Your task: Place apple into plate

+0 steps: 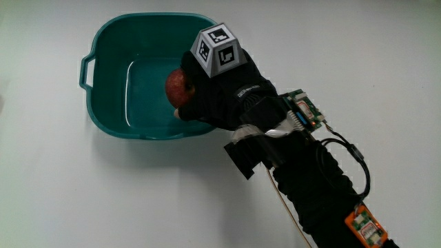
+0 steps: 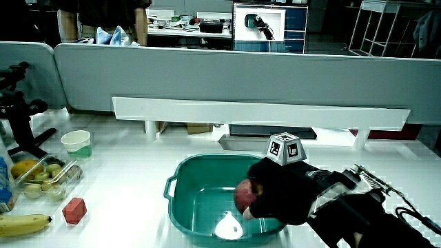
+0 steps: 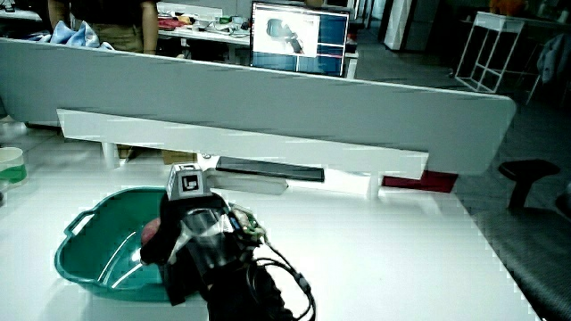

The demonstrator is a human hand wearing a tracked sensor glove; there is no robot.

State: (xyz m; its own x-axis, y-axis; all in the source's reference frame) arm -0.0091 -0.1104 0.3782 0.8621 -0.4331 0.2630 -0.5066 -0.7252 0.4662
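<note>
Table (image 1: 55, 193): one basin (image 1: 110, 41), apparently one apple (image 1: 176, 85).

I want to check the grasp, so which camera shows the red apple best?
A side view: the round red apple shows clearly beside the black gloved hand, inside the teal plastic basin. The main view shows only a part past the hand; in a side view only a sliver shows.

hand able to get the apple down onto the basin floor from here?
Probably yes. The hand holds the apple inside the teal basin, whose open top leaves the way down free; nothing else lies on the floor there.
</note>
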